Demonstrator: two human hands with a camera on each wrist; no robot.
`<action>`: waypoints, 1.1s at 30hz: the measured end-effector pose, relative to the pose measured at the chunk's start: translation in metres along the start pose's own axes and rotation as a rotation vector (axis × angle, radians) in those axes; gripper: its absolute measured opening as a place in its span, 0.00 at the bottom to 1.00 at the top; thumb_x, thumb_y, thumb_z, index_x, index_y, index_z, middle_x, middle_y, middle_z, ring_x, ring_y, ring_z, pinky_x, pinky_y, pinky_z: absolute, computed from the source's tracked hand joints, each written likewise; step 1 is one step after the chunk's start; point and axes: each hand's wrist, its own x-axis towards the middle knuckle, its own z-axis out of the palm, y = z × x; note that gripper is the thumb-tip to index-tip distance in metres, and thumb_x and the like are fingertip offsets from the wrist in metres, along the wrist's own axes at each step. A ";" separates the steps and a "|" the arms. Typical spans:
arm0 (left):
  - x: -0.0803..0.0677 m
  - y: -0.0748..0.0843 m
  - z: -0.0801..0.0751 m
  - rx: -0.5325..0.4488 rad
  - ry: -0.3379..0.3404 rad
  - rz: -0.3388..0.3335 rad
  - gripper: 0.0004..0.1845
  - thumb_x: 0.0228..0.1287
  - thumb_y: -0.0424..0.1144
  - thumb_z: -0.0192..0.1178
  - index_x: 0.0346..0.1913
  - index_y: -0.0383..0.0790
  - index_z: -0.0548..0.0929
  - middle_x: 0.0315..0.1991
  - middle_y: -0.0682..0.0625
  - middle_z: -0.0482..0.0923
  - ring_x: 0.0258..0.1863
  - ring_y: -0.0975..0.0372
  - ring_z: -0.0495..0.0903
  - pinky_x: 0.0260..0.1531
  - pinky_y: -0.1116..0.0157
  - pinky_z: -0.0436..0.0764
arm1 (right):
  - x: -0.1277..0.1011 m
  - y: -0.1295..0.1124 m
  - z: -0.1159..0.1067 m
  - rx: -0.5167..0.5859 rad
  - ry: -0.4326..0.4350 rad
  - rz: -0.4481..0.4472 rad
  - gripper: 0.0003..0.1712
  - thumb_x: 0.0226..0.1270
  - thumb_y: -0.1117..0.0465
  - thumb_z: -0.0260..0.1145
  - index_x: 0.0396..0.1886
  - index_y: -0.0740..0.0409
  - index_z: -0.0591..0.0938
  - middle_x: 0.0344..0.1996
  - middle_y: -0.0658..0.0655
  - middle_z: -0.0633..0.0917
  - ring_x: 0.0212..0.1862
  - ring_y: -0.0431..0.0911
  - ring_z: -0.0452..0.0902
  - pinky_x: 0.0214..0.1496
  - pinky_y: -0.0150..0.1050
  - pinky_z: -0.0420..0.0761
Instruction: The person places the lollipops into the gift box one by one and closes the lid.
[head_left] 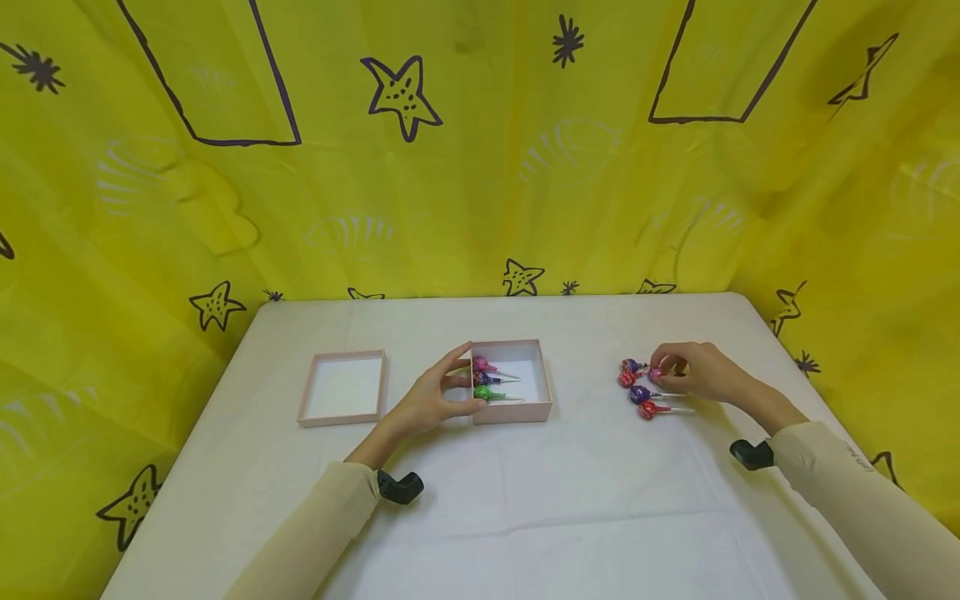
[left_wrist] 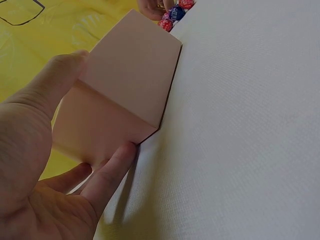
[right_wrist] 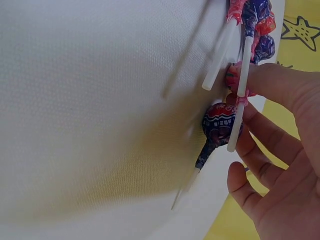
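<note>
A pink box (head_left: 512,381) sat on the white table (head_left: 525,500), and everything else was easy to place from it. The left hand (head_left: 435,398) held the box by its left wall, with the thumb at the near corner and the fingers (head_left: 457,360) curled over the top edge. The left wrist view showed the same grip from outside, thumb (left_wrist: 112,172) low against the wall. Inside the box lay three lollipops side by side, one pink (head_left: 481,364), one purple (head_left: 484,378) and one green (head_left: 486,392), with their sticks pointing away from the left hand. To the left of the box, a little apart, the lid (head_left: 342,387) lay open side up. To the right of the box, well apart, was a small bunch of lollipops (head_left: 641,392) on the table. The right hand (head_left: 693,372) rested on that bunch, on the side away from the box. Its fingertips (head_left: 663,364) were curled and pinching a pink lollipop (head_left: 656,375) at the top of the bunch. In the right wrist view a finger pressed on that candy (right_wrist: 234,80), and a purple one (right_wrist: 220,126) lay just beside the hand. Yellow cloth (head_left: 480,167) with stars hung behind the table, far back from the box.
</note>
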 end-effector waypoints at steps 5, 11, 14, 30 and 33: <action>0.000 0.001 0.001 0.003 -0.002 0.007 0.54 0.60 0.39 0.76 0.83 0.53 0.54 0.75 0.41 0.65 0.68 0.48 0.74 0.65 0.48 0.75 | 0.000 0.001 -0.003 0.003 -0.017 -0.001 0.10 0.65 0.64 0.75 0.44 0.52 0.86 0.36 0.47 0.86 0.39 0.44 0.77 0.41 0.36 0.81; 0.000 0.001 0.000 -0.002 -0.002 -0.010 0.54 0.59 0.39 0.77 0.83 0.55 0.54 0.75 0.41 0.65 0.68 0.48 0.74 0.65 0.47 0.74 | 0.001 -0.005 -0.016 0.004 -0.021 -0.016 0.09 0.65 0.66 0.74 0.43 0.52 0.86 0.35 0.47 0.85 0.38 0.45 0.77 0.37 0.35 0.81; 0.000 0.000 0.001 -0.002 0.000 -0.011 0.54 0.59 0.39 0.77 0.83 0.55 0.54 0.75 0.41 0.65 0.68 0.48 0.74 0.66 0.47 0.74 | 0.002 -0.011 -0.023 0.015 -0.014 -0.036 0.10 0.64 0.67 0.74 0.43 0.52 0.85 0.36 0.47 0.86 0.38 0.45 0.78 0.36 0.35 0.82; -0.001 -0.001 0.002 0.010 0.006 -0.008 0.53 0.60 0.41 0.77 0.83 0.58 0.54 0.76 0.42 0.65 0.68 0.48 0.73 0.67 0.44 0.72 | 0.010 -0.045 -0.055 0.083 0.034 -0.120 0.08 0.67 0.63 0.74 0.43 0.48 0.87 0.41 0.46 0.86 0.40 0.43 0.81 0.46 0.37 0.84; -0.001 -0.001 0.002 0.011 0.010 -0.008 0.53 0.60 0.42 0.77 0.83 0.58 0.55 0.76 0.42 0.65 0.68 0.48 0.74 0.67 0.44 0.71 | 0.013 -0.052 -0.059 0.092 0.032 -0.120 0.08 0.67 0.63 0.74 0.43 0.47 0.87 0.42 0.46 0.86 0.40 0.43 0.82 0.47 0.37 0.84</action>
